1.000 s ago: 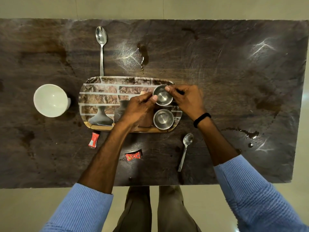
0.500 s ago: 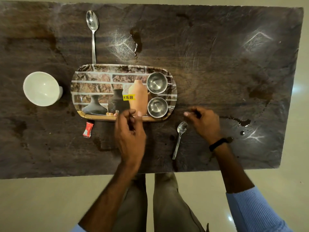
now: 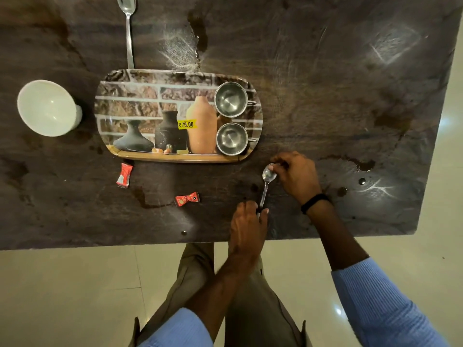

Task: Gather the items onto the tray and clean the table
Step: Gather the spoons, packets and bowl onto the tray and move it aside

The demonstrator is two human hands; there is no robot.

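One tray (image 3: pixel 140 96) lies at centre left of the frame on the dark table (image 3: pixel 325 101), printed with a brick wall and vases and bearing one yellow sticker (image 3: pixel 187 124). Two steel cups stand on its right end: the upper cup (image 3: pixel 229 99) and, just below it in the frame, the lower cup (image 3: pixel 230 138), each with its handle pointing right.

There are two spoons. The long spoon (image 3: pixel 129 33) lies at upper left centre, bowl at the top edge of the frame, handle end meeting the tray's top rim. The small spoon (image 3: pixel 266 181) is at lower centre, below and right of the tray and off it, with its bowl up and handle down.

Both hands are on the small spoon. The left hand (image 3: pixel 246 226) pinches the handle's lower end between thumb and finger. The right hand (image 3: pixel 297 175) has curled fingers, and its fingertips appear to pinch the rim of the bowl. One black band (image 3: pixel 314 202) circles the right wrist.

Two red wrappers lie below the tray: the left wrapper (image 3: pixel 124 175) near its lower left corner, the right wrapper (image 3: pixel 186 198) lower, toward centre. One white cup (image 3: pixel 47 107) sits at the left of the frame, apart from the tray.

Three spills show on the table: the top spill (image 3: pixel 200 33), the right spill (image 3: pixel 360 164) and the low spill (image 3: pixel 145 199) beside the right wrapper.
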